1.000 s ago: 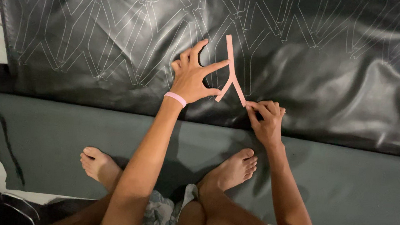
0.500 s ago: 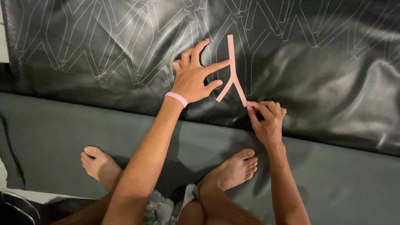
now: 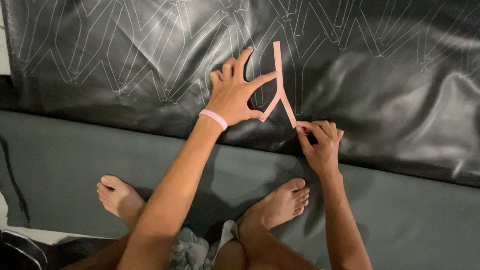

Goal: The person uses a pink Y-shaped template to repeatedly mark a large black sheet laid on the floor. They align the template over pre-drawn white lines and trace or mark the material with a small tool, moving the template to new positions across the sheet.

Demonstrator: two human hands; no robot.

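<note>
Template (image 3: pixel 280 89), pink, Y-shaped, flat on black sheet (image 3: pixel 403 80) near its lower edge | left hand (image 3: pixel 235 93) splayed, pressing template, grip released | right hand (image 3: pixel 320 140) pinching template's lower tip | marked sheet spreading wide both sides

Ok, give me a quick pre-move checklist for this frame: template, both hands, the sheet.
1. Pink Y-shaped template lies flat on the black sheet: ok.
2. Left hand spread, fingers pressing beside the template's left branch: ok.
3. Right hand closed at the template's lower tip: ok; whether it holds a marking tool: cannot tell.
4. Sheet smooth under the template: not ok, ripples show nearby.
5. Spot free of earlier white outlines: cannot tell.
6. Feet off the black sheet, on the grey layer: ok.
</note>
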